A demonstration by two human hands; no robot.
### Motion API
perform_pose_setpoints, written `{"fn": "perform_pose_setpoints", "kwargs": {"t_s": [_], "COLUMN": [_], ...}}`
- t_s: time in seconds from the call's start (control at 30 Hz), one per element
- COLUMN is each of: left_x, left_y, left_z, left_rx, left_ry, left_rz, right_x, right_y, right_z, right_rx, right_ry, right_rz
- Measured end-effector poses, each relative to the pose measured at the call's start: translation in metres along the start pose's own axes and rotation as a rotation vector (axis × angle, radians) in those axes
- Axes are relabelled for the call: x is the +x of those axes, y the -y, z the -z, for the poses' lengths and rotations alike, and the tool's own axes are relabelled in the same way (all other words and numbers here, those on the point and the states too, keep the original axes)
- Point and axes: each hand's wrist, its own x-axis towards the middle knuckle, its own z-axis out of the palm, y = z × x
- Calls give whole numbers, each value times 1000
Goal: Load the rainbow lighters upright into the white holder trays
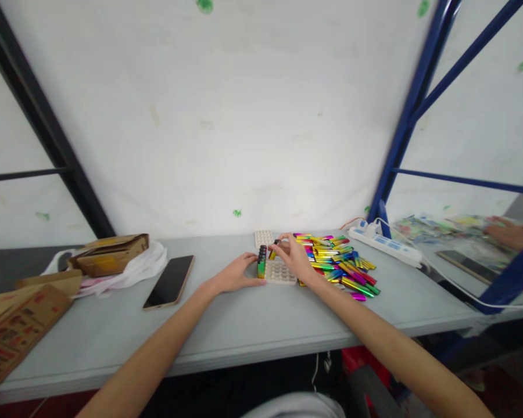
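Observation:
A pale tray with rows of holes lies on the table before me. Along its left edge stands a row of shiny lighters with black tops, green and yellow at the front. My left hand curves beside that row, thumb and fingers apart, the thumb by the tray's front left corner. Over the tray, my right hand pinches a yellow lighter with a black top between thumb and fingers. To the right of the tray spreads a loose pile of metallic coloured lighters, partly hidden by my right hand.
Behind sits another pale tray. A phone lies to the left, near cardboard boxes and a white plastic bag. A power strip and the blue frame stand right; beyond is another person's hand.

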Motion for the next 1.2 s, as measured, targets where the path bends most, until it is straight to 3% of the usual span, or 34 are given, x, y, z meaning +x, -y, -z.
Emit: {"fn": "perform_pose_setpoints", "kwargs": {"t_s": [0.23,0.43,0.57,0.63,0.73,0.83,1.2], "left_x": [-1,-2,-2,-1,-1,-1,-1], "left_y": [0,-1,-1,0,0,-1,3], "left_z": [-1,1,0,0,-1,0,-2], "left_rx": [7,3,-9,-13,-15,-15,-9], "left_ry": [12,25,21,17,9,-3,-8], "left_rz": [-9,9,19,27,21,14,6], "right_x": [6,3,2,6,12,14,17], "right_y": [-15,-10,-7,-10,-19,-28,-50], "right_z": [-9,7,23,32,48,61,70], "right_rx": [-202,-350,-584,-730,-945,-1029,-1006], "right_ry": [251,369,356,324,294,322,353], "right_rz": [-6,49,136,95,-96,-231,-294]}}
